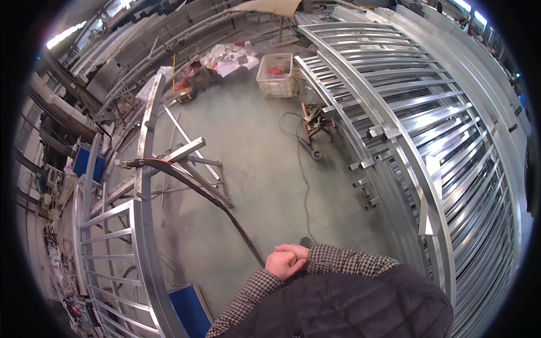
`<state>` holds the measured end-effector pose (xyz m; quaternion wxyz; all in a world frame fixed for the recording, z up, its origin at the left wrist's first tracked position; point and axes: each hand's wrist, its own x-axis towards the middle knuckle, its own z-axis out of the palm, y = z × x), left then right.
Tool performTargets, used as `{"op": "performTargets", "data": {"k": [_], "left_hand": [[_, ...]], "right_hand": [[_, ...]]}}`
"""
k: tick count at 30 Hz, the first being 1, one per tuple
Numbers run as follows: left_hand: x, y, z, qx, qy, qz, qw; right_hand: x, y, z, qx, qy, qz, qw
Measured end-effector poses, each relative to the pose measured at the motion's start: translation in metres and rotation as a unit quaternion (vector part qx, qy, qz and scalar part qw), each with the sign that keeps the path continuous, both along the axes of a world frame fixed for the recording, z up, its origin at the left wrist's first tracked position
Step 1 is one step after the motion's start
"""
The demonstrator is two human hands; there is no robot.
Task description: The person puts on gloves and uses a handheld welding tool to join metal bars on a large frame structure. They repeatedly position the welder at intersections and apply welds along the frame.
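In front of my dark quilted vest, my hands are pressed together at the lower middle. My left hand [280,266] is closed, its fingers curled against the other hand. Behind it and partly covered, my right hand [296,250] has its fingers pressed together. Whatever lies between them, if anything, is hidden. Both arms wear checked sleeves. A dark cable bundle [226,208] with a torch-like end [125,163] hangs over a metal stand [147,121] at the left and runs down toward my hands.
A welded metal frame with rungs [135,225] stands at the near left, beside a blue panel [189,307]. Stacked shiny railings [434,107] fill the right. A clamp-like tool [318,121], a thin cord [303,169] and a white plastic crate [275,84] are on the floor.
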<state>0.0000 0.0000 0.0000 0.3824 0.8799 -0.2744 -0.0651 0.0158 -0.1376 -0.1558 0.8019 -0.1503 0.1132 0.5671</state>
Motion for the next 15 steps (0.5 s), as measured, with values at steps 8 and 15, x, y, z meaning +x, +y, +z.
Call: {"op": "performTargets", "data": {"k": [8, 15], "left_hand": [[0.217, -0.019, -0.022, -0.023, -0.014, -0.052, 0.998], [0.417, -0.024, -0.028, -0.045, -0.011, -0.092, 0.995]], "right_hand": [[0.21, -0.027, 0.05, -0.044, 0.015, -0.054, 0.997], [0.401, -0.044, 0.052, -0.276, -0.081, -0.121, 0.95]]}}
